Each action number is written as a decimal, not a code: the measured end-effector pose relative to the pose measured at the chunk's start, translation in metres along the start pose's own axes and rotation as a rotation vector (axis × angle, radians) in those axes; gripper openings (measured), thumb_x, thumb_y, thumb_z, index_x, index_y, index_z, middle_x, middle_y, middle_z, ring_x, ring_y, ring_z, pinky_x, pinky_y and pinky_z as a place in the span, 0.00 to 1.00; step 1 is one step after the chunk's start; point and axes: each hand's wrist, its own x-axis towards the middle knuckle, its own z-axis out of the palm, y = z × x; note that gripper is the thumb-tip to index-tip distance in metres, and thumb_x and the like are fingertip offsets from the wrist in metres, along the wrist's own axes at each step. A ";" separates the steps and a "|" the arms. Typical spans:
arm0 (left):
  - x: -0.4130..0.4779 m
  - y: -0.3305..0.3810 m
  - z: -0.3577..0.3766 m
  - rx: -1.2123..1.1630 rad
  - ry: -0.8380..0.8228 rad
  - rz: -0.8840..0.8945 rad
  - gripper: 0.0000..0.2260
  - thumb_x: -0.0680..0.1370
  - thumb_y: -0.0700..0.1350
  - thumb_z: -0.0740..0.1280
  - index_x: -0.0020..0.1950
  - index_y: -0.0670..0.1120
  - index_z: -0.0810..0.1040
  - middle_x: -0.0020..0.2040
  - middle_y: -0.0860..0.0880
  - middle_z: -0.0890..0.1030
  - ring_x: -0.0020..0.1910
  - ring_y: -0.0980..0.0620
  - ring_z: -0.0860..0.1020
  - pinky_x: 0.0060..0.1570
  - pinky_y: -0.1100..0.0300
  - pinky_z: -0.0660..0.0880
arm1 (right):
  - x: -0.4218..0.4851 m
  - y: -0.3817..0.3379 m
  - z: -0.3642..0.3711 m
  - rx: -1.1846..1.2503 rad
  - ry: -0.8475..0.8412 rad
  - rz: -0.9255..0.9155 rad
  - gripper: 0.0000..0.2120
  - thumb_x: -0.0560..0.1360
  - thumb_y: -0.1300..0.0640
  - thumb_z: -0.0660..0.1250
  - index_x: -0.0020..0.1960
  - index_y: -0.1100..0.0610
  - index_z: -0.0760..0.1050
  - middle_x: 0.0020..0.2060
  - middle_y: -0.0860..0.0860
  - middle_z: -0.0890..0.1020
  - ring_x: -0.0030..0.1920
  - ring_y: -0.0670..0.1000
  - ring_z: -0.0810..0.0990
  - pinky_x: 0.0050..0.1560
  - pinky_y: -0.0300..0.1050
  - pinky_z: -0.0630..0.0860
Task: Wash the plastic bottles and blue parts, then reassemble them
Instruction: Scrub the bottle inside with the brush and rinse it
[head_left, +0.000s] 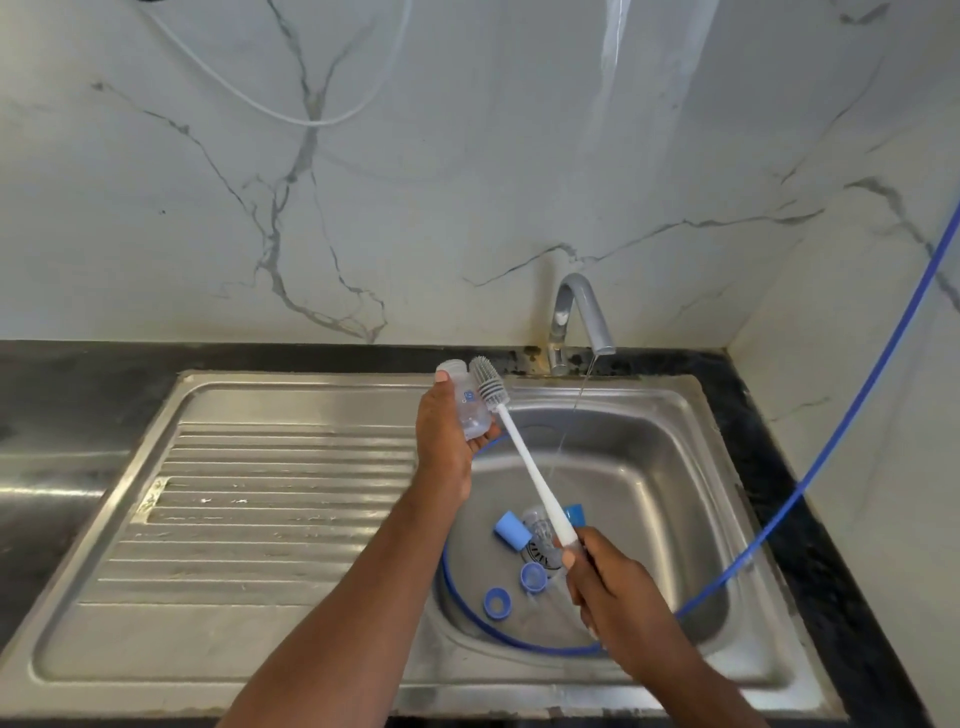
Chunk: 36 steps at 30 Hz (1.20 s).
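Note:
My left hand (444, 436) grips a small clear plastic bottle (470, 402) above the sink's left rim, its open mouth pointing up and away. My right hand (608, 587) holds the handle end of a white bottle brush (524, 457); its grey bristle head lies against the bottle's outside, beside the mouth. In the basin (649, 467) lie a second clear bottle (540, 535), a blue cap (511, 529), another blue cap (575, 514) and two blue rings (533, 577) (497, 604) near the drain.
A grey tap (582, 312) at the back runs a thin stream of water into the basin. A blue hose (810, 467) curves from the right wall into the basin and round its floor. The ribbed steel drainboard (260, 493) lies to the left, on a dark counter.

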 end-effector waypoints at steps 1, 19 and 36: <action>0.003 0.006 -0.001 -0.024 0.022 0.008 0.20 0.84 0.58 0.60 0.68 0.45 0.75 0.57 0.42 0.83 0.51 0.45 0.83 0.40 0.52 0.82 | -0.004 0.003 0.002 -0.017 -0.003 -0.006 0.11 0.84 0.55 0.61 0.46 0.43 0.76 0.30 0.47 0.71 0.29 0.46 0.67 0.30 0.45 0.67; 0.003 0.009 -0.020 -0.057 0.002 -0.141 0.20 0.84 0.60 0.55 0.47 0.47 0.77 0.38 0.47 0.79 0.35 0.51 0.78 0.34 0.59 0.78 | 0.026 -0.008 -0.017 -0.611 -0.027 -0.130 0.06 0.84 0.46 0.56 0.54 0.47 0.68 0.37 0.46 0.76 0.39 0.50 0.76 0.42 0.52 0.76; -0.020 0.039 -0.039 0.277 0.163 -0.057 0.16 0.80 0.56 0.61 0.50 0.44 0.79 0.40 0.41 0.82 0.32 0.45 0.80 0.27 0.58 0.76 | 0.022 0.006 -0.026 -0.810 -0.078 -0.220 0.11 0.84 0.45 0.52 0.64 0.46 0.66 0.42 0.43 0.75 0.41 0.49 0.77 0.43 0.48 0.74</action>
